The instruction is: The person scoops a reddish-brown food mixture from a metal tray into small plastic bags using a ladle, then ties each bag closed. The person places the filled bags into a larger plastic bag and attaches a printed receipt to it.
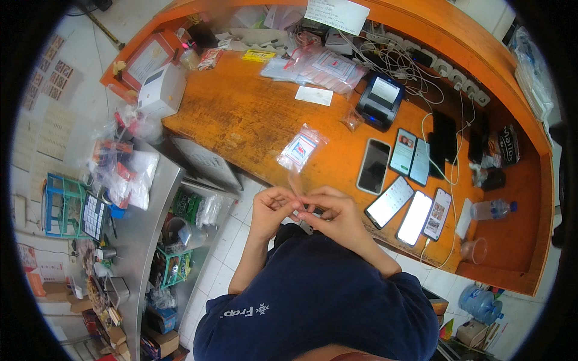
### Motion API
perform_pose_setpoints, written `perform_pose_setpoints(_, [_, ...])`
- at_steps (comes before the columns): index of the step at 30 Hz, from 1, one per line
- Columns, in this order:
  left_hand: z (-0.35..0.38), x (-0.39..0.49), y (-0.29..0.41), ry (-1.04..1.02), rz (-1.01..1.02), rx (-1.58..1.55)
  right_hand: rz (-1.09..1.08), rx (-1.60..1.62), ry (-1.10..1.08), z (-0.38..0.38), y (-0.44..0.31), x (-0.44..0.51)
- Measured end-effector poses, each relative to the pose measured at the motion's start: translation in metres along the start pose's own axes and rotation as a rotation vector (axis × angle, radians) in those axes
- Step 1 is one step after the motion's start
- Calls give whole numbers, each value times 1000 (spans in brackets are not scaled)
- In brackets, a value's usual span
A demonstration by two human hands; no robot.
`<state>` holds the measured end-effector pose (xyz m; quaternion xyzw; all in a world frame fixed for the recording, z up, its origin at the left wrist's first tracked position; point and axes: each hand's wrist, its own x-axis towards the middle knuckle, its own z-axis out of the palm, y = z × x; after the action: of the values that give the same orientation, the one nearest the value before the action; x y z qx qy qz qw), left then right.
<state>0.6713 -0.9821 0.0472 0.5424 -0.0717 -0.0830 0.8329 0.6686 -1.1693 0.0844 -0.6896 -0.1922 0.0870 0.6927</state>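
Above the front edge of the wooden desk (230, 113), close to my body, my left hand (274, 208) and my right hand (336, 210) meet fingertip to fingertip. Between them they pinch a small thin translucent piece (295, 182), perhaps plastic film. Blur and my fingers hide its exact form. Just beyond the fingertips, a clear zip bag (301, 148) with a white, blue and red printed label lies flat on the desk. A small clear packet (351, 119) with brownish contents rests farther back.
Several phones (389, 201) lie to my right, some lit. A label printer (380, 101) stands behind them, near tangled white cables (397, 56). More zip bags (332, 65) are piled at the back. A water bottle (490, 210) lies far right; a steel counter (156, 216) stands left.
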Motion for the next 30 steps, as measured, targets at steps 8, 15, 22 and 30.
perform_pose_setpoints(8, [-1,0,-1,6,-17,-16,0,-22,19,1,1,0])
perform_pose_setpoints(15, [-2,-1,-3,42,-14,28,-26,-130,44,4,-1,0])
perform_pose_setpoints(22, [-5,0,-5,-1,-53,-31,1,-129,28,4,-4,-2])
perform_pose_setpoints(30, [-5,0,-11,-13,-112,-128,7,-110,14,3,-3,-3])
